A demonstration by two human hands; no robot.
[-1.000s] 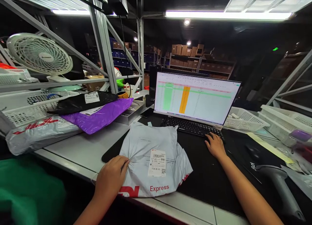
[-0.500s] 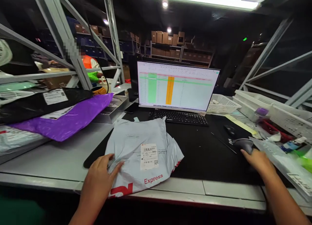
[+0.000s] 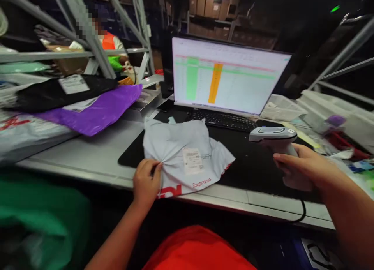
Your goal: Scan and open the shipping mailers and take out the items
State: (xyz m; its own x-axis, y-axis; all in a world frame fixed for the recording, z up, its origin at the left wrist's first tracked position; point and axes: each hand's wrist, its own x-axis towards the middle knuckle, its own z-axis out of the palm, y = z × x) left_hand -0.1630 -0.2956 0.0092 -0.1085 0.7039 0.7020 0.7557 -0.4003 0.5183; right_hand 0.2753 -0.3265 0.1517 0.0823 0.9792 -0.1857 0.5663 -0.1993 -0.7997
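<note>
The right hand (image 3: 304,168) grips a grey handheld barcode scanner (image 3: 273,135), nose aimed left. The crumpled grey plastic mailer (image 3: 181,153) lies left of it on the black desk mat (image 3: 251,165). The left hand (image 3: 146,181) pinches its near edge beside the white label (image 3: 192,161).

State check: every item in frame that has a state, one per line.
Left hand: pinching the grey parcel's edge.
Right hand: gripping the scanner handle.
Grey parcel: flat on the black mat, crumpled, label up.
Scanner: lifted off the desk, head towards the parcel.
Monitor: on, showing a spreadsheet.
Keyboard: on the mat, untouched.
Purple bag: lying under a black bag.
</note>
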